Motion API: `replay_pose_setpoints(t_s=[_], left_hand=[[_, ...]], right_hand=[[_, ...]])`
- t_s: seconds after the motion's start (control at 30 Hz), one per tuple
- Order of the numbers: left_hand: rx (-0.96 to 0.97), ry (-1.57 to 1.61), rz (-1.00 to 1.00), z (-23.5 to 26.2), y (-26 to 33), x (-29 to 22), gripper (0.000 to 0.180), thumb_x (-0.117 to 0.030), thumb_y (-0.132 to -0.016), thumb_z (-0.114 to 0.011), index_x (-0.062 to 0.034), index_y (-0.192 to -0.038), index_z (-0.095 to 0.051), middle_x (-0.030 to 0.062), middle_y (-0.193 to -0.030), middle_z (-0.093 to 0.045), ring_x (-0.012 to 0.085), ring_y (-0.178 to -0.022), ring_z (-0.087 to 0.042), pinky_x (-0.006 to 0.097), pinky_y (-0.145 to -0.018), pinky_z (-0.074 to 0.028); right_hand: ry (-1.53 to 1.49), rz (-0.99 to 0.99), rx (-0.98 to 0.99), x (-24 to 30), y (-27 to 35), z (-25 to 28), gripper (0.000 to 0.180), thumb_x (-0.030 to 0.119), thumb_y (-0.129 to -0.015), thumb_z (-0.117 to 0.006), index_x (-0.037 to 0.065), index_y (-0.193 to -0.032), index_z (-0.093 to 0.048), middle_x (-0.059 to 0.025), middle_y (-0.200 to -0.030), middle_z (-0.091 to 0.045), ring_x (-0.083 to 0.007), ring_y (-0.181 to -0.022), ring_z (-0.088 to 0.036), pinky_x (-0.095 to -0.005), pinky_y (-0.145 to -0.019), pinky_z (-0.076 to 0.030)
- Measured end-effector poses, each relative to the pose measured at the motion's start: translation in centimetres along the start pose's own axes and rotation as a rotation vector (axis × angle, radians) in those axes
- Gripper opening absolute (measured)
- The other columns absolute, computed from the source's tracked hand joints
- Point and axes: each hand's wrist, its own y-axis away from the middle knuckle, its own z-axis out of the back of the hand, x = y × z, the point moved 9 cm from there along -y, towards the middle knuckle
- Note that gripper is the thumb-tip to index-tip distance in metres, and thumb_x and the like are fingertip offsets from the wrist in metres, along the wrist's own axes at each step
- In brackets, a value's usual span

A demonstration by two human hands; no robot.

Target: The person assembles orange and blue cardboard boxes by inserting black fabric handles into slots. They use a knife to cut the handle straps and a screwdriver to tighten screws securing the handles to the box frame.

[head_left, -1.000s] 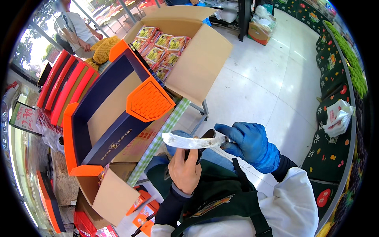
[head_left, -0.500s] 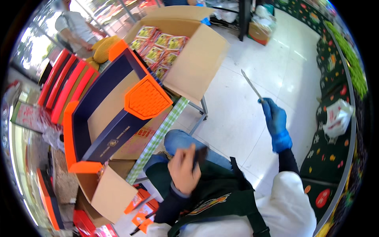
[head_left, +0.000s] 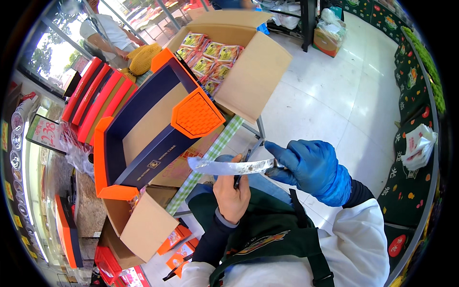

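A shiny metal knife blade point(head_left: 234, 166), smeared and speckled, is catching the light. The right hand point(head_left: 311, 167) is wearing a smooth blue rubbery glove; the left hand point(head_left: 233, 196) is bare. A matt navy and orange card gift box point(head_left: 158, 129) is sitting beside plain brown cardboard cartons point(head_left: 253, 76) holding glossy plastic packets point(head_left: 205, 57). The floor point(head_left: 334, 95) is gleaming pale tile.

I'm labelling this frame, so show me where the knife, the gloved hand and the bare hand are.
knife point(head_left: 229, 166), head view, middle of the flat blade.
right hand point(head_left: 311, 167), head view, back of the blue glove.
left hand point(head_left: 233, 196), head view, back of the bare hand.
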Motion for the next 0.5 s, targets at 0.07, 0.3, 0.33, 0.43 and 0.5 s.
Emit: replay_pose_setpoints(t_s=[0.07, 0.3, 0.33, 0.43, 0.5], left_hand=[[-0.018, -0.036, -0.046, 0.0, 0.1, -0.2, 0.039, 0.009, -0.070, -0.058, 0.0028, -0.108, -0.056, 0.0200, -0.086, -0.058, 0.0341, -0.072, -0.058, 0.033, -0.068, -0.046], [-0.055, -0.244, -0.165, 0.3, 0.0, -2.1, 0.034, 0.008, -0.074, -0.058, 0.0027, -0.107, -0.056, 0.0164, -0.086, -0.061, 0.0276, -0.071, -0.059, 0.031, -0.066, -0.046], [-0.058, -0.262, -0.182, 0.4, 0.0, -2.4, 0.034, 0.008, -0.073, -0.058, 0.0026, -0.107, -0.056, 0.0165, -0.085, -0.060, 0.0285, -0.070, -0.059, 0.031, -0.065, -0.046], [-0.045, -0.292, -0.229, 0.5, 0.0, -3.4, 0.035, 0.008, -0.071, -0.058, 0.0023, -0.105, -0.056, 0.0168, -0.081, -0.057, 0.0308, -0.068, -0.057, 0.032, -0.061, -0.045], [0.001, -0.273, -0.256, 0.6, 0.7, -4.7, 0.035, 0.009, -0.070, -0.058, 0.0021, -0.104, -0.056, 0.0170, -0.077, -0.055, 0.0318, -0.065, -0.055, 0.033, -0.057, -0.043]], right_hand=[[0.008, 0.001, -0.010, 0.4, 0.0, 0.3, 0.042, 0.036, -0.072, -0.067, 0.010, -0.104, -0.060, -0.0017, -0.067, -0.050, -0.0152, -0.049, -0.053, -0.0275, -0.040, -0.041], [0.035, -0.011, -0.034, 0.0, 1.0, 0.9, 0.040, 0.036, -0.073, -0.066, 0.010, -0.103, -0.060, -0.0011, -0.066, -0.049, -0.0139, -0.048, -0.051, -0.0269, -0.039, -0.040], [0.034, -0.014, -0.035, 0.0, 1.0, 1.0, 0.039, 0.035, -0.074, -0.066, 0.011, -0.103, -0.060, -0.0012, -0.066, -0.049, -0.0144, -0.048, -0.051, -0.0272, -0.039, -0.040], [0.054, -0.092, -0.052, -1.0, 0.8, 1.2, 0.036, 0.034, -0.075, -0.065, 0.011, -0.102, -0.060, -0.0018, -0.064, -0.049, -0.0161, -0.049, -0.052, -0.0283, -0.040, -0.040], [0.096, -0.241, -0.077, -4.1, 1.3, 0.8, 0.035, 0.033, -0.076, -0.065, 0.011, -0.102, -0.060, -0.0025, -0.062, -0.050, -0.0176, -0.049, -0.053, -0.0295, -0.041, -0.041]])
